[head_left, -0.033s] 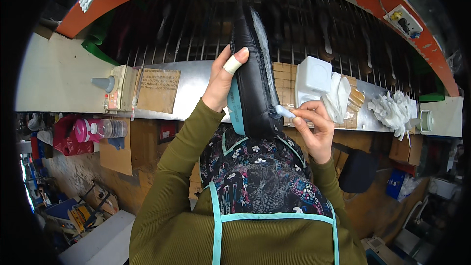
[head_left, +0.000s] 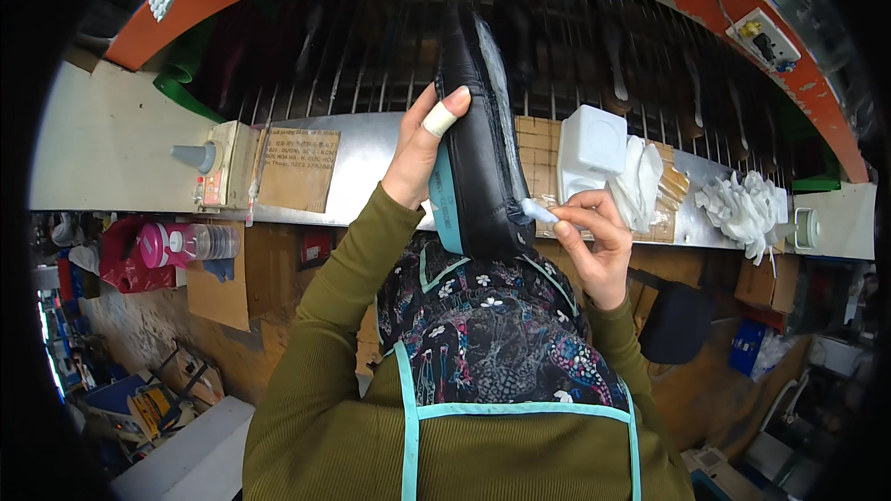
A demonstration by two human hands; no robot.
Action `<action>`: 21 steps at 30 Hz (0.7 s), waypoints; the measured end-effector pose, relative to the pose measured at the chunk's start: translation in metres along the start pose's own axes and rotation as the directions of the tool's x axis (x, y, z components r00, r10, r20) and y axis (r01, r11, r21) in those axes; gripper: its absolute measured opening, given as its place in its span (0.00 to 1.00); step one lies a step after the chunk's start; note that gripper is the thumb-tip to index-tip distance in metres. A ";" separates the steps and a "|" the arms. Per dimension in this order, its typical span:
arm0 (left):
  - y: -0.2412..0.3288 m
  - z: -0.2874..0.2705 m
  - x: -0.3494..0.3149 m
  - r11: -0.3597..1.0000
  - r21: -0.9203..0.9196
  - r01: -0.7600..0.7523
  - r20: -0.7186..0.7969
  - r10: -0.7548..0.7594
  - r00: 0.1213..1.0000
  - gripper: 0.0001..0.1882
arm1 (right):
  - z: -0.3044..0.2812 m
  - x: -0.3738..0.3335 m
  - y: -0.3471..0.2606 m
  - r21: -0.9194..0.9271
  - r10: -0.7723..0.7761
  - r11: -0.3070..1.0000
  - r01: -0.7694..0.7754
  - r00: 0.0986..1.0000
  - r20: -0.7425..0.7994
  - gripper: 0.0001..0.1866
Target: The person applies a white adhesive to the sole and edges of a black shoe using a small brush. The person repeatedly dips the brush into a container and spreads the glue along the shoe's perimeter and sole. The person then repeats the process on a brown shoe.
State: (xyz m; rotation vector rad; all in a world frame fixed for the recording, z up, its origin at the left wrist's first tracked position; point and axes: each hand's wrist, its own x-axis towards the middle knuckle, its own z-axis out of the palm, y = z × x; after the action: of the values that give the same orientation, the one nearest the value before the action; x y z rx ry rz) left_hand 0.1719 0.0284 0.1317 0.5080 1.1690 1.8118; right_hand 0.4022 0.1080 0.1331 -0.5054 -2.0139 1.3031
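My left hand (head_left: pixel 422 144), its thumb wrapped in pale tape, grips a black shoe upper (head_left: pixel 478 158) stretched over a turquoise shoe last (head_left: pixel 445 204). The upper is held tilted, its narrow end pointing away from me. A greyish-white band runs along its right-hand edge. In my right hand (head_left: pixel 594 241) a small applicator with a pale, swab-like tip (head_left: pixel 536 211) is pinched between thumb and fingers. Its tip touches the near end of the upper, at the lower edge. The rest of the applicator is hidden by my fingers.
Behind the upper stretch metal rods (head_left: pixel 371 56) with dark shoe-like shapes beneath. On the metal ledge (head_left: pixel 367 162) are a cardboard piece (head_left: pixel 297 172), a white plastic container (head_left: pixel 592 144), white gloves (head_left: pixel 640 186) and a crumpled white heap (head_left: pixel 742 209). A clear bottle (head_left: pixel 209 243) lies left.
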 end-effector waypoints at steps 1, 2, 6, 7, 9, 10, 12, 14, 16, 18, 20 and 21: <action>-0.002 -0.001 0.002 1.000 0.000 0.010 -0.002 -0.010 1.000 0.25 | -0.001 -0.001 0.000 -0.014 -0.009 1.000 0.009 1.000 -0.001 0.08; -0.004 -0.002 0.004 1.000 -0.008 0.021 0.003 -0.021 1.000 0.25 | -0.001 -0.001 0.001 -0.018 -0.005 1.000 0.005 1.000 0.000 0.08; -0.012 -0.006 0.016 0.992 -0.082 0.100 0.023 -0.099 0.995 0.24 | -0.005 0.000 0.002 -0.064 -0.025 0.998 0.025 1.000 0.005 0.09; -0.014 -0.007 0.018 0.986 -0.092 0.138 0.011 -0.137 0.990 0.24 | -0.006 0.000 0.002 -0.085 -0.019 0.996 0.020 1.000 0.009 0.09; -0.017 -0.007 0.020 0.970 -0.114 0.215 -0.004 -0.217 0.976 0.24 | -0.008 0.002 0.001 -0.103 -0.055 0.993 0.056 0.998 0.014 0.09; -0.018 -0.007 0.020 0.965 -0.143 0.219 0.025 -0.218 0.976 0.25 | -0.008 0.003 0.001 -0.125 -0.073 0.989 0.074 0.997 0.014 0.09; -0.021 -0.006 0.020 0.946 -0.194 0.259 0.069 -0.250 0.966 0.25 | -0.009 0.004 0.001 -0.121 -0.081 0.989 0.083 0.997 0.018 0.09; -0.023 -0.005 0.020 0.912 -0.239 0.333 0.084 -0.322 0.943 0.26 | -0.009 0.006 0.000 -0.125 -0.100 0.987 0.101 0.995 0.017 0.09; -0.025 -0.004 0.021 0.879 -0.258 0.401 0.119 -0.382 0.916 0.27 | -0.009 0.007 0.000 -0.133 -0.122 0.983 0.123 0.992 0.012 0.09; -0.028 -0.005 0.022 0.849 -0.242 0.469 0.154 -0.444 0.883 0.29 | -0.009 0.009 0.000 -0.132 -0.123 0.983 0.124 0.992 0.016 0.09; -0.032 -0.005 0.022 0.830 -0.254 0.497 0.189 -0.461 0.867 0.29 | -0.011 0.012 0.000 -0.135 -0.137 0.981 0.139 0.990 0.025 0.09; -0.034 -0.004 0.021 0.820 -0.263 0.508 0.213 -0.464 0.860 0.29 | -0.011 0.014 0.000 -0.138 -0.152 0.978 0.155 0.988 0.033 0.09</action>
State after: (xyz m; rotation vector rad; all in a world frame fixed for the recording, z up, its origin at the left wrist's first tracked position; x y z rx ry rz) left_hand 0.1735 0.0494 0.0977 0.1249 0.7990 1.4420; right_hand 0.4005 0.1238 0.1407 -0.3924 -2.1283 1.0844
